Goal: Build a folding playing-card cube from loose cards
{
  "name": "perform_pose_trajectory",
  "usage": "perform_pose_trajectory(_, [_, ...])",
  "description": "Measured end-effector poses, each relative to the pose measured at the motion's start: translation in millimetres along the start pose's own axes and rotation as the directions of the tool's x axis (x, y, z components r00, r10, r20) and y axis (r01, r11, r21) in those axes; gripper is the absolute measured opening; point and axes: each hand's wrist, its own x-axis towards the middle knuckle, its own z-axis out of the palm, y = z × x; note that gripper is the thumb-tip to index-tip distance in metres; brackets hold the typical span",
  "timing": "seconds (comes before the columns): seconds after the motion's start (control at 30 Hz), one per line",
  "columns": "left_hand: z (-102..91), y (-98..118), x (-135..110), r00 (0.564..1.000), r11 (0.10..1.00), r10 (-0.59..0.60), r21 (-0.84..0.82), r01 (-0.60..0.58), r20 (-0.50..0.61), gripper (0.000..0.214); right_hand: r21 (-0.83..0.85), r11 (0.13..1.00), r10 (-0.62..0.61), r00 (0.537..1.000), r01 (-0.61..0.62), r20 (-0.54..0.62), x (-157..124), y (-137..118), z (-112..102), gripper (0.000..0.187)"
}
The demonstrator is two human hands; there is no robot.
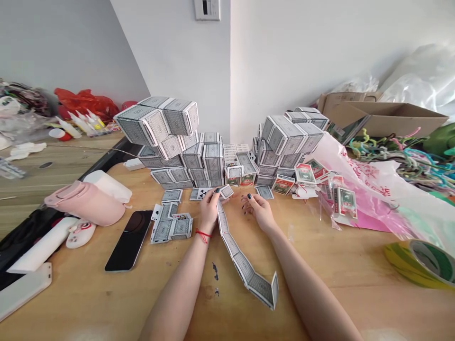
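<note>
**Head view.** The left hand (209, 210), with a red thread bracelet (203, 234) on its wrist, is closed narrowly on the far end of a long chain of folded grey-backed playing cards (245, 267). One card of that end juts out past the fingertips. The chain lies on the pale wooden tabletop (337, 265) and runs between the two forearms towards the camera, with its near end bent upright. The right hand (259, 208) rests just right of the chain's far end, fingers loosely curled and apart, holding nothing and not touching the chain.

**Left of the chain:** a small block of folded cards (170, 227), then a black smartphone (130, 239) lying flat, then a pink lidded jug (87, 203) on its side.

**Beyond the chain's far end:** loose cards, and behind them a tall pile of grey card cubes (174, 142). Further right stands a second pile of card cubes (287, 137).

**Right of the chain, well apart:** red-and-green card boxes (305, 174), a pink plastic bag (369, 189) and a green-and-yellow tape roll (426, 263)
</note>
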Motion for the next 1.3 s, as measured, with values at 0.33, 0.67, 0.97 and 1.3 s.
perform_pose_trajectory(0.33, [-13.2, 9.1, 12.5, 0.943, 0.955, 0.026, -0.271, -0.122, -0.331, 0.018, 0.01, 0.902, 0.325, 0.694, -0.432, 0.643, -11.6, -25.3, -20.6, 0.032])
perform_pose_trajectory(0.67, [-16.5, 11.6, 14.3, 0.927, 0.95, 0.014, -0.285, -0.13, -0.375, 0.015, -0.151, 0.814, 0.446, 0.436, -0.561, 0.782, -30.7, -18.9, 2.2, 0.04])
perform_pose_trajectory(0.97, [-16.1, 6.3, 12.0, 0.929, 0.98, -0.007, -0.188, -0.068, -0.369, 0.024, 0.279, 0.903, 0.238, 0.923, -0.325, 0.303, -13.8, -29.5, -6.0, 0.066])
perform_pose_trajectory(1.3, [-12.2, 11.9, 3.8, 0.982, 0.996, 0.067, -0.051, -0.077, -0.177, 0.043, 0.396, 0.917, 0.021, 0.985, 0.049, -0.171, -4.0, -20.3, -21.8, 0.041])
